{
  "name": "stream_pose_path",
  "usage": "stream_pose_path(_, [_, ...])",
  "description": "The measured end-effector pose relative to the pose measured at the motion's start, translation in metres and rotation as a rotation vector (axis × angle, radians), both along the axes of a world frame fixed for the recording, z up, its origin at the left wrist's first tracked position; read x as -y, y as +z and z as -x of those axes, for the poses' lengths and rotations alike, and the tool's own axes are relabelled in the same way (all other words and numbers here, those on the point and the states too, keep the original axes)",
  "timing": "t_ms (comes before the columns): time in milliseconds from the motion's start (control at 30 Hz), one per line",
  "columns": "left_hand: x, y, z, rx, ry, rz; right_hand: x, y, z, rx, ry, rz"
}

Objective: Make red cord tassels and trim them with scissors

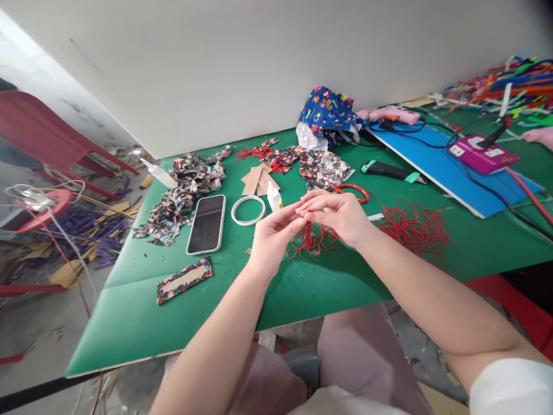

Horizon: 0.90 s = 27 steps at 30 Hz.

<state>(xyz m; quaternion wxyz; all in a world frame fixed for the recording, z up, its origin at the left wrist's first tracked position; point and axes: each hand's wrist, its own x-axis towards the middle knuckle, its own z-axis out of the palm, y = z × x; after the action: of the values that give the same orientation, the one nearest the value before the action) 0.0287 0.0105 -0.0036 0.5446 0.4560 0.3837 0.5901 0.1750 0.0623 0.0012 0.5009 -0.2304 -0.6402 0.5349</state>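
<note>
My left hand (273, 237) and my right hand (343, 214) meet over the middle of the green table, fingertips pinched together. Between them shows a bit of red string; its fine detail is too small to make out. A loose tangle of red string (307, 246) lies just below the fingers. Beyond my hands are a white glue bottle (273, 197) and red-handled scissors (360, 192), partly hidden. A white ring-shaped roll (247, 211) sits to the left, beside a phone (206, 225). Nearer me lies a card strip edged in floral fabric (185, 280).
Floral fabric scraps (185, 184), a second glue bottle (159, 173) and cardboard pieces (259, 180) lie farther back. Right are a red string pile (417, 230), a utility knife (392, 171), a blue board (449, 164) and a magenta power socket box (483, 153) with cables.
</note>
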Motion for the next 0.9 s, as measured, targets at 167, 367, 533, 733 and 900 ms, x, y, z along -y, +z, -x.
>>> stream_pose_path(167, [0.002, 0.001, -0.005, 0.055, -0.078, 0.078, 0.001, -0.002, 0.002, -0.039, -0.002, 0.051])
stream_pose_path(367, [0.007, 0.006, -0.010, 0.101, -0.186, 0.169, 0.002, 0.000, 0.000, -0.006, -0.001, 0.055])
stream_pose_path(533, [0.008, 0.005, -0.007, -0.133, -0.111, 0.101, 0.002, -0.001, 0.001, -0.022, 0.010, 0.030])
stream_pose_path(733, [0.014, 0.008, -0.007, -0.621, 0.125, -0.104, 0.004, 0.000, 0.003, -0.098, 0.047, 0.088])
stream_pose_path(900, [0.015, 0.009, -0.006, -0.627, 0.193, -0.166, 0.003, 0.002, 0.004, -0.136, 0.100, 0.260])
